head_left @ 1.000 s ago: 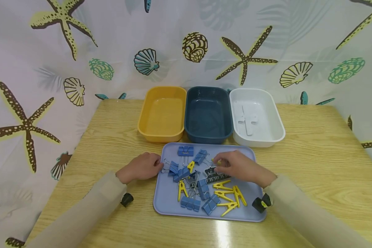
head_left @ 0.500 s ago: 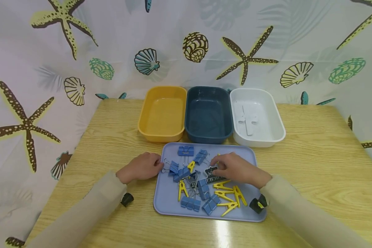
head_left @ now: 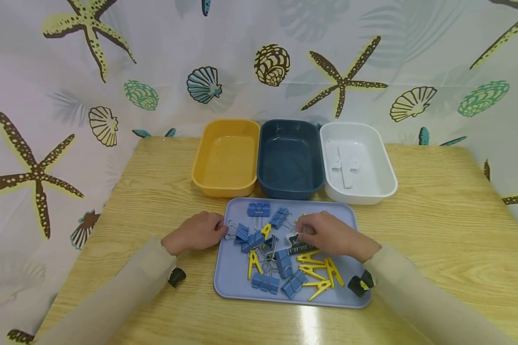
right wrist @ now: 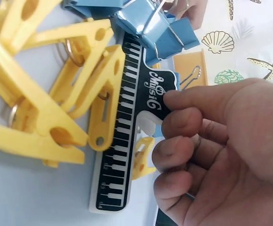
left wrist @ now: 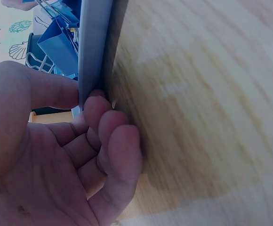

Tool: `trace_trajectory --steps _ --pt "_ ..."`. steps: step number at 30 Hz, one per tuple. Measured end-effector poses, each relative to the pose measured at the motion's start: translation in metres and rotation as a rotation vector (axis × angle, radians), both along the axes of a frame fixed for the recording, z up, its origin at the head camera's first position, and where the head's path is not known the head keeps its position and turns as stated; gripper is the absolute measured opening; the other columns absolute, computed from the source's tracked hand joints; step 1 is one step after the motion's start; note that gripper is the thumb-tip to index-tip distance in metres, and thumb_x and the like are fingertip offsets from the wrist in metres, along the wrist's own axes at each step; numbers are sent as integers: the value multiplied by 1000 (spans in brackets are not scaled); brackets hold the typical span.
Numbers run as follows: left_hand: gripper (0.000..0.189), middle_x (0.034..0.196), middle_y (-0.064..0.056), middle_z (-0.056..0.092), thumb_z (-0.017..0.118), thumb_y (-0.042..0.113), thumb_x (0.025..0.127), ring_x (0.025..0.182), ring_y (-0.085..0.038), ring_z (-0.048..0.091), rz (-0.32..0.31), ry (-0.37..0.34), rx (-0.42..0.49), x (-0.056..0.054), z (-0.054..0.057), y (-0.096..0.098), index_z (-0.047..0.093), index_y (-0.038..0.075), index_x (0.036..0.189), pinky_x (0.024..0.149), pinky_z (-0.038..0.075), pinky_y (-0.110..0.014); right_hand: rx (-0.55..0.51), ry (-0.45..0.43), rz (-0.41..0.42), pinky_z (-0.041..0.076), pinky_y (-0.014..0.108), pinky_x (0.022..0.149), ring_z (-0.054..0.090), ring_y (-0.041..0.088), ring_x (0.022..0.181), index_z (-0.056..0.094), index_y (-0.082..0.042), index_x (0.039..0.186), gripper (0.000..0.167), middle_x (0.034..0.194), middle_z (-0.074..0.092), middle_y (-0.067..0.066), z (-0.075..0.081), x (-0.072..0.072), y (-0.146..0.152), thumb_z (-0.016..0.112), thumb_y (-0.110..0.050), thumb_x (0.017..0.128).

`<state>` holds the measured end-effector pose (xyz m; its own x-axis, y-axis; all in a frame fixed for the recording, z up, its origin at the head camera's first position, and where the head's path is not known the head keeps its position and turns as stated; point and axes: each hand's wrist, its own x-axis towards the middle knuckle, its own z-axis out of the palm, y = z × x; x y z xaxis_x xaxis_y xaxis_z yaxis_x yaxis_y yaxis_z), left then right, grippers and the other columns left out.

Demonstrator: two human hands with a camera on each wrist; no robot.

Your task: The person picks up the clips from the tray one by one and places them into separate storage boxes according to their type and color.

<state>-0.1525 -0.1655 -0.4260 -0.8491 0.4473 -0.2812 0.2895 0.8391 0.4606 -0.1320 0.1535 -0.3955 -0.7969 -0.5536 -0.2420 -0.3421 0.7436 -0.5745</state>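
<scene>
My right hand [head_left: 328,232] pinches the wide handle of a black-and-white piano-key clip [right wrist: 122,127] between thumb and index finger. The handle reads "Music". Yellow clothespins [right wrist: 52,99] lie against the clip's keyboard edge, and a blue binder clip [right wrist: 148,23] is at its far end. On the other side, my left hand [head_left: 198,231] grips the left rim of the pale blue tray [left wrist: 93,42], thumb inside and fingers outside. Several blue binder clips [head_left: 265,283] are scattered over the tray. A second dark patterned clip [head_left: 271,257] is partly hidden among them.
Behind the tray stand three bins in a row: a yellow bin [head_left: 226,189], a dark blue bin [head_left: 291,191] and a white bin [head_left: 362,195]. White clip-like pieces [head_left: 345,168] lie in the white one. A patterned cloth [head_left: 241,28] hangs behind the wooden table [head_left: 431,215].
My right hand has moved slightly over the clip and taken hold of its handle, which now looks tilted and paler. The left hand stays on the tray rim.
</scene>
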Motion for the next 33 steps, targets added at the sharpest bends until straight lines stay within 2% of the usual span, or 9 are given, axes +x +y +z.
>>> trace_trajectory --steps 7,14,22,29,33 --pt "35 57 2 43 52 24 95 51 -13 43 0 9 -10 1 0 0 45 15 62 51 32 -25 -23 -81 -28 32 22 47 40 7 42 64 -13 95 6 49 52 -5 7 2 7 58 -14 94" --pt "34 58 2 42 52 23 95 51 -13 43 -1 7 -12 1 0 0 45 14 62 51 31 -25 -14 -11 -26 33 22 50 41 7 45 64 -12 97 7 52 58 -3 14 3 15 57 -14 94" --pt "35 58 2 42 52 25 95 52 -13 44 5 -4 -18 1 -1 0 46 15 63 51 32 -25 -26 2 -58 34 23 49 40 8 46 63 -11 97 6 55 59 0 23 1 24 58 -14 94" --pt "34 58 2 43 52 26 95 52 -13 44 7 -5 -17 0 -1 1 46 14 63 51 33 -26 -35 87 -86 41 24 55 50 10 59 65 -13 94 5 67 62 -1 25 -2 30 60 -11 92" --pt "34 59 2 44 52 25 95 52 -13 44 2 -2 -17 0 -1 1 47 14 64 51 33 -26 -51 113 -74 42 23 57 52 11 64 66 -15 92 4 73 63 -4 23 -4 32 63 -17 92"
